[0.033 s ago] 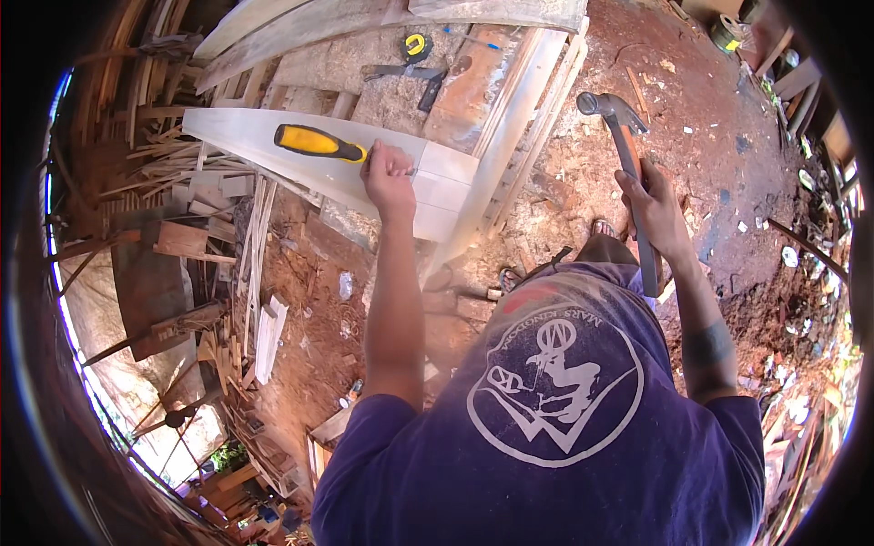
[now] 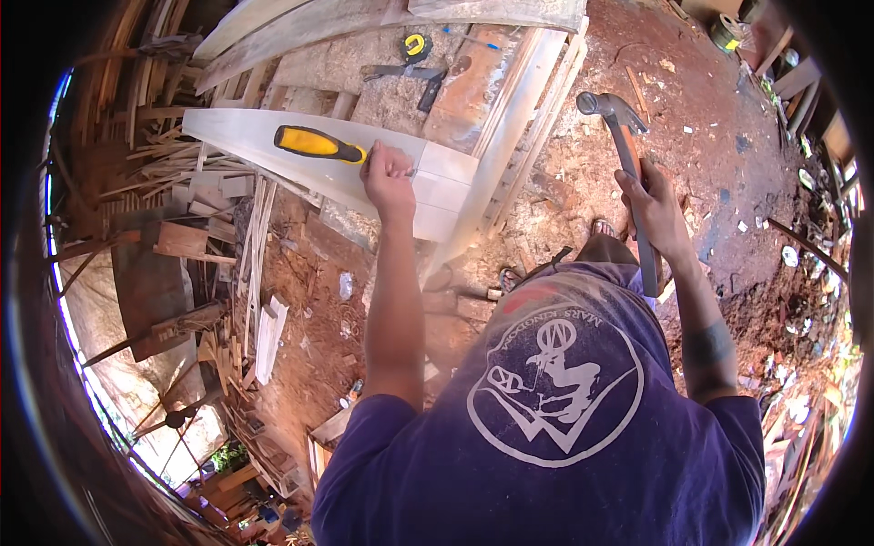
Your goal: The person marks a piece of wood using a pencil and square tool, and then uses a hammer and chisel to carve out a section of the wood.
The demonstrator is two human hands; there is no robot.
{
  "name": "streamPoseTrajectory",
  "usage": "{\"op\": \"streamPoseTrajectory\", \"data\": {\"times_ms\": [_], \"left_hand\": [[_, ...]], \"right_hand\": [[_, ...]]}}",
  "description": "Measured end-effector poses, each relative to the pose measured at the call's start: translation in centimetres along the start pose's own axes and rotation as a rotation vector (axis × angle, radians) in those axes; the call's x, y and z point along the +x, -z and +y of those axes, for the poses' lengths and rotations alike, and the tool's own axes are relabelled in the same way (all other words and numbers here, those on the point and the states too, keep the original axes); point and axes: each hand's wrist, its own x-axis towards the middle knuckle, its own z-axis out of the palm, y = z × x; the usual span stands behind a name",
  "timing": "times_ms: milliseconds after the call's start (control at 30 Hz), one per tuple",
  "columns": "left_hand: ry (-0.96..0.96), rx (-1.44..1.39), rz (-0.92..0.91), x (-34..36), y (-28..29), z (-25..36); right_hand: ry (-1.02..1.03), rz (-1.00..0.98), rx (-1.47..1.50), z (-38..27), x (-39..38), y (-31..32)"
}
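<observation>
My left hand (image 2: 390, 180) is closed around the shank of a chisel with a yellow and black handle (image 2: 314, 142). Its handle points left; the blade is mostly hidden, with a bit of metal showing on the hand's right side. Beneath them lies a pale tapered board (image 2: 446, 193) with thin lines marked across its wide right end. My right hand (image 2: 654, 202) grips a claw hammer (image 2: 648, 264) around the middle of its handle. The hammer head points away from me, held off to the right of the board.
Past the board lie a yellow and black tape measure (image 2: 416, 45), a dark square (image 2: 431, 89) and a blue pen (image 2: 492, 46). Curved planks (image 2: 309, 45) rest at the back. Wood strips and offcuts (image 2: 182, 238) pile up at left. Scraps litter the reddish dirt floor (image 2: 692, 118).
</observation>
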Motion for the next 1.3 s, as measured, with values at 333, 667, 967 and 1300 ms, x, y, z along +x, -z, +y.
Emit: {"op": "streamPoseTrajectory", "data": {"times_ms": [333,667,967,1300], "left_hand": [[0.003,-0.009,-0.016,0.2,0.3,-0.3],[-0.192,0.464,0.031,-1.6,-2.5,-1.2],[-0.196,0.497,0.084,-1.6,-1.1,-1.8],[-0.240,0.435,0.120,-1.8,-0.8,-2.4]], "right_hand": [[-0.045,-0.020,-0.050,0.2,0.1,-0.2],[0.483,-0.124,-0.368,-5.7,0.7,-1.0],[1.102,-0.210,-0.122,-21.0,-1.8,-5.6],[1.097,-0.220,-0.170,-27.3,-2.9,-3.7]]}}
